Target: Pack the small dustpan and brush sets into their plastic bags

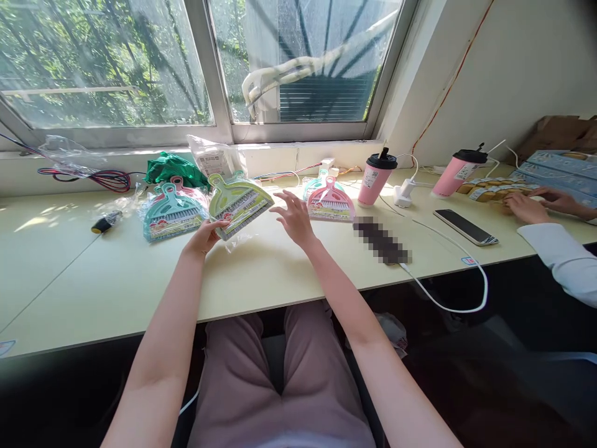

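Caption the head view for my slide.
Left hand holding a green dustpan-and-brush set above the table, right hand open beside it.

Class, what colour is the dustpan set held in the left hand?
Yellow-green; the head view shows the dustpan set best.

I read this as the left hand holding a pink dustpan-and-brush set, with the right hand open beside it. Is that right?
Not quite: the head view shows that the dustpan-and-brush set in the left hand is yellow-green, not pink. The right hand is open beside it, as you say.
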Demonstrator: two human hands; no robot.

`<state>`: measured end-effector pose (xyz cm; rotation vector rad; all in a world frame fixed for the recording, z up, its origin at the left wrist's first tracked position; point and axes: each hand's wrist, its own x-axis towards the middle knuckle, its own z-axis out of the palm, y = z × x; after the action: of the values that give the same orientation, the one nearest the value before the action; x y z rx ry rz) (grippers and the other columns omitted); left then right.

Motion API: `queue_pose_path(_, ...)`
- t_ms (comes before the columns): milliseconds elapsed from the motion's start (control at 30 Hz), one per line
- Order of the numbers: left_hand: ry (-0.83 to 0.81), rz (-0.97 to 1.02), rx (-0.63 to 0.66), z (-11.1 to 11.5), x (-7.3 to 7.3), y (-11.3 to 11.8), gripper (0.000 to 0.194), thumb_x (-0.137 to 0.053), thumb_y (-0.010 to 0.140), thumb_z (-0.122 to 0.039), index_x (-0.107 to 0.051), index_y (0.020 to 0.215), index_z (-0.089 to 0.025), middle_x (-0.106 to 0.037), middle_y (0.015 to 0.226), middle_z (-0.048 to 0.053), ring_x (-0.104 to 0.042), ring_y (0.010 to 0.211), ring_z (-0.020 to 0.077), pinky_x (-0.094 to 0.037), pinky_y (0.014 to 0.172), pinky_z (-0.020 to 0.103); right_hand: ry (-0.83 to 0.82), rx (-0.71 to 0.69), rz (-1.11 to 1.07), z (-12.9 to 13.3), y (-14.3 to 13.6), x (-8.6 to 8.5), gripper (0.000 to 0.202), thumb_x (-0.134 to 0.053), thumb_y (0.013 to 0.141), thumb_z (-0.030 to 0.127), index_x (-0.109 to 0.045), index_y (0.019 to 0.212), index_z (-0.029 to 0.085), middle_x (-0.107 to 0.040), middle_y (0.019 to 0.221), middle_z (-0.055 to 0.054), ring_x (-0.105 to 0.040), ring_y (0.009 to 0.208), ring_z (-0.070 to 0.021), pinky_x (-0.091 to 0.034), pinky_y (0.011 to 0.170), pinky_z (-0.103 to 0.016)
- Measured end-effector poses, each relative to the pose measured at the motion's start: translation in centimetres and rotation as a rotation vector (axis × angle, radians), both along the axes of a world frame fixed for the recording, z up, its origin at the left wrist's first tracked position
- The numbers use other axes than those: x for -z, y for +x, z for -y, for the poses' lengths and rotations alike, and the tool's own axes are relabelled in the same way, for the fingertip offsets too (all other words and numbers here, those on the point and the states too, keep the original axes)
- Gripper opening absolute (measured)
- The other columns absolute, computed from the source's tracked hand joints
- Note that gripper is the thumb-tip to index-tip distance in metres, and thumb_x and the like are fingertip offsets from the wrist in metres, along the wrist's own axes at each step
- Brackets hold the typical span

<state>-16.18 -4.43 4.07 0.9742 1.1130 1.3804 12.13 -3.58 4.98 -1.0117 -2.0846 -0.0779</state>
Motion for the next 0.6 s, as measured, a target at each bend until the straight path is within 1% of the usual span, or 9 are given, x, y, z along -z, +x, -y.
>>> queue_pose_path(67,-0.016,-0.019,0.043,0.0,0.1,0.0,0.044,-0.081,0.055,-0.013,-0.067,0.097,-0.014,-0.072,0.085,0.004,-0.068,0.076,0.0172,-0.054,0.060,0.023,0.008,0.037,-0.040,0.0,-0.1,0.0,0.022,-0.058,0.097,0.012,-0.074,0.098,0.026,-0.061,0.140,-0.008,-0.044,0.142,-0.0299,-0.039,0.113,-0.053)
queue_pose_path(100,-0.033,-0.031,0.063,-0.1,0.2,0.0,0.045,-0.082,0.055,-0.013,-0.068,0.098,-0.014,-0.072,0.084,0.004,-0.069,0.076,0.0176,-0.054,0.059,0.024,0.010,0.053,-0.066,0.0,-0.1,-0.1,0.019,-0.058,0.098,0.016,-0.074,0.094,0.026,-0.063,0.135,-0.008,-0.047,0.138,-0.0299,-0.040,0.111,-0.051)
queue_pose_path(200,-0.084,-0.053,0.082,-0.1,0.2,0.0,0.043,-0.083,0.055,-0.014,-0.069,0.096,-0.013,-0.072,0.083,0.005,-0.069,0.073,0.0180,-0.054,0.057,0.024,0.011,0.067,-0.122,0.0,-0.3,-0.2,0.017,-0.058,0.100,0.024,-0.074,0.092,0.026,-0.064,0.129,-0.008,-0.050,0.130,-0.0289,-0.042,0.107,-0.047)
queue_pose_path(300,-0.106,-0.074,0.112,0.1,0.0,0.1,0.042,-0.085,0.055,-0.015,-0.071,0.094,-0.014,-0.073,0.083,0.006,-0.068,0.070,0.0179,-0.055,0.055,0.024,-0.009,0.052,-0.151,-0.1,-0.5,-0.1,0.017,-0.056,0.100,0.025,-0.072,0.095,0.024,-0.065,0.126,-0.009,-0.051,0.125,-0.0285,-0.042,0.105,-0.045)
queue_pose_path(433,-0.139,-0.149,0.231,0.5,-0.3,0.8,0.043,-0.091,0.053,-0.019,-0.073,0.091,-0.014,-0.074,0.085,0.009,-0.068,0.068,0.0192,-0.057,0.055,0.026,-0.068,0.071,-0.215,-0.3,-0.9,0.5,0.017,-0.055,0.099,0.022,-0.071,0.098,0.023,-0.067,0.122,-0.009,-0.054,0.119,-0.0289,-0.043,0.103,-0.045)
queue_pose_path(533,-0.146,-0.211,0.279,0.8,-0.4,1.5,0.045,-0.094,0.053,-0.025,-0.073,0.091,-0.013,-0.074,0.083,0.010,-0.068,0.067,0.0206,-0.056,0.051,0.028,-0.088,0.116,-0.300,-0.6,-1.0,1.0,0.016,-0.057,0.097,0.023,-0.072,0.093,0.024,-0.067,0.121,-0.009,-0.055,0.119,-0.0292,-0.042,0.104,-0.047)
queue_pose_path(600,-0.120,-0.228,0.291,0.8,-0.3,1.9,0.049,-0.095,0.053,-0.029,-0.074,0.094,-0.013,-0.074,0.084,0.011,-0.068,0.067,0.0211,-0.056,0.052,0.028,-0.079,0.147,-0.368,-0.9,-0.8,1.2,0.014,-0.060,0.095,0.025,-0.073,0.089,0.024,-0.066,0.122,-0.008,-0.054,0.120,-0.0296,-0.042,0.106,-0.049)
